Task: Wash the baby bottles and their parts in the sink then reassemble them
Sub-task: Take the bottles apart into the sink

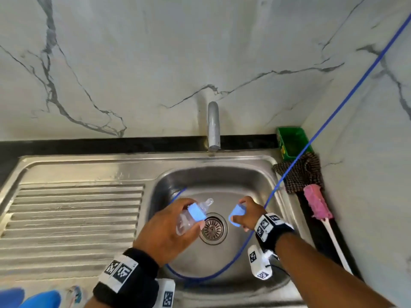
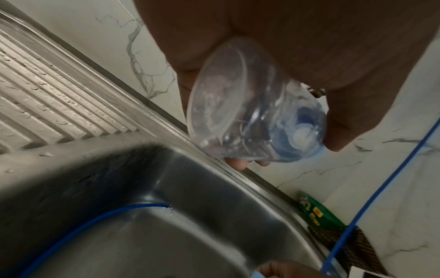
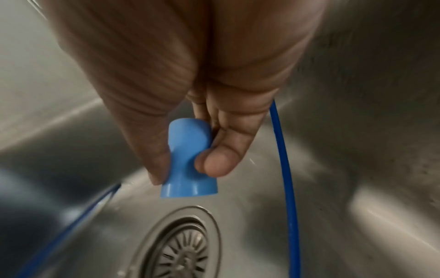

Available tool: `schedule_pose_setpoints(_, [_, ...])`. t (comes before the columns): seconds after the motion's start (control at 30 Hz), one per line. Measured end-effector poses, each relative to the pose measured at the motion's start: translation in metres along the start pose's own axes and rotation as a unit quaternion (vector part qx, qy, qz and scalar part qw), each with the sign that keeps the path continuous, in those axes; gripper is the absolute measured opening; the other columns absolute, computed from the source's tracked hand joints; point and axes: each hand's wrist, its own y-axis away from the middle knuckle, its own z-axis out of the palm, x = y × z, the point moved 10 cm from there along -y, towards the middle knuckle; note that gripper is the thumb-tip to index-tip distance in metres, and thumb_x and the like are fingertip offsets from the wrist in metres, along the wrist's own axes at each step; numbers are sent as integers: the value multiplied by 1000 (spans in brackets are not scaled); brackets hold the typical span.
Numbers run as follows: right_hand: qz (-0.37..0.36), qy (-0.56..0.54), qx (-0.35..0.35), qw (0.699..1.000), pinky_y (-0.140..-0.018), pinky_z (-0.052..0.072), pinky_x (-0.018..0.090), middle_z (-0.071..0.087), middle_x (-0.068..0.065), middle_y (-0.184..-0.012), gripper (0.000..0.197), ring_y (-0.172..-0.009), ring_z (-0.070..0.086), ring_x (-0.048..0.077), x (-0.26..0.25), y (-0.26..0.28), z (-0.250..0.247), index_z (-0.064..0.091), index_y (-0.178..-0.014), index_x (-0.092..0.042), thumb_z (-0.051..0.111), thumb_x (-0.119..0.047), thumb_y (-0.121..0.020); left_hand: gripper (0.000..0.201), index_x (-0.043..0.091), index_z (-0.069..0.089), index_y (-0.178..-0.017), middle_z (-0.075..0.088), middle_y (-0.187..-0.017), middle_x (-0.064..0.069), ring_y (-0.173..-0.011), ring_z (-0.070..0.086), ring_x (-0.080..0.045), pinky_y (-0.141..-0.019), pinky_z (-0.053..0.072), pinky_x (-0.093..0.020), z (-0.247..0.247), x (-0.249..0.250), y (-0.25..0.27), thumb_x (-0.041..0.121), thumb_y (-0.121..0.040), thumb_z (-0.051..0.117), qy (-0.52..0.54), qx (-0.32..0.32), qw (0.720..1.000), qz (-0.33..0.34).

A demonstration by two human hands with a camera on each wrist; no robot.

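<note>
My left hand (image 1: 175, 221) grips a clear baby bottle (image 1: 184, 221) with a blue collar (image 1: 196, 211) and a clear teat (image 1: 206, 204), held tilted over the steel sink basin (image 1: 222, 176). The left wrist view looks at the bottle's clear base (image 2: 221, 112), my fingers curled round it. My right hand (image 1: 246, 215) pinches a small blue cap (image 1: 236, 215) between thumb and fingers, to the right of the bottle and apart from it. In the right wrist view the blue cap (image 3: 188, 158) hangs just above the drain (image 3: 178, 250).
A blue hose (image 1: 333, 118) runs from the upper right wall down into the basin and loops around the drain (image 1: 213, 228). The tap (image 1: 214, 127) stands behind the basin. A green box (image 1: 292, 143), a checked cloth (image 1: 300, 172) and a pink brush (image 1: 317, 204) lie right; the ribbed drainboard (image 1: 73, 218) left.
</note>
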Motion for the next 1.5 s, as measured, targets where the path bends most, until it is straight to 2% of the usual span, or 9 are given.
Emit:
schedule_pose_setpoints(0.2, [45,174,-63,982,-90,49,28,62,11,-129,58,-114,62,29,26,-52,27,55,-125,-12,77,-42,-81,56,50,43,-115,69,-95,19,-72,64,-5,-70,54,-26,15,-27,-12,77,-68,57,-4,0,997,-83])
schedule_pose_setpoints(0.53, [84,220,17,972,-94,46,35,56,18,-133,53,-122,57,35,22,-67,2,46,-133,-6,65,-38,-95,51,46,43,-116,68,-95,17,-77,65,-4,-73,54,-25,24,-41,-30,72,-76,60,-51,-56,990,-118])
schedule_pose_setpoints(0.6, [45,155,52,986,-96,46,36,61,18,-128,49,-118,60,34,5,-55,-9,52,-131,-7,67,-36,-94,51,48,41,-118,67,-97,19,-78,65,-2,-75,56,-27,25,-35,-32,71,-77,60,-58,-59,991,-104])
schedule_pose_setpoints(0.67, [-5,-17,66,998,-82,53,38,70,14,-106,39,-90,68,29,-18,-30,-19,64,-119,-12,72,-37,-91,53,49,41,-121,62,-100,23,-78,63,1,-76,56,-27,23,-25,-31,73,-77,58,-66,-56,993,-80])
schedule_pose_setpoints(0.73, [-46,-214,23,975,-62,54,39,69,13,-89,37,-61,62,23,-50,9,-22,67,-107,-14,70,-46,-88,53,50,42,-123,58,-101,27,-79,62,2,-78,55,-27,19,-15,-28,72,-77,59,-69,-53,995,-57])
schedule_pose_setpoints(0.8, [-79,-310,-56,946,-53,53,34,68,12,-83,50,-56,59,20,-85,50,-20,64,-110,-12,60,-53,-82,57,52,42,-125,59,-103,26,-83,62,2,-81,55,-29,18,-6,-26,74,-75,58,-74,-50,995,-36])
schedule_pose_setpoints(0.97, [-153,-260,-138,943,-45,49,29,68,11,-68,55,-54,63,27,-127,123,3,63,-96,-2,73,-55,-84,59,47,41,-130,60,-116,21,-93,60,0,-81,47,-17,16,37,-1,70,-78,60,-109,-27,993,41])
schedule_pose_setpoints(1.23, [-187,-219,-33,957,-37,32,21,58,13,-50,46,-35,46,21,-124,164,2,51,-65,-13,77,-45,-86,66,41,42,-120,58,-115,21,-95,59,-1,-81,48,-22,5,50,40,75,-70,67,-109,2,992,65])
schedule_pose_setpoints(1.5, [-219,-225,6,949,-38,29,21,53,12,-45,46,-34,38,19,-129,189,-13,51,-60,-11,74,-38,-90,55,34,54,-107,64,-75,16,-66,59,5,-60,40,-10,-4,59,53,62,-69,82,36,-36,995,90])
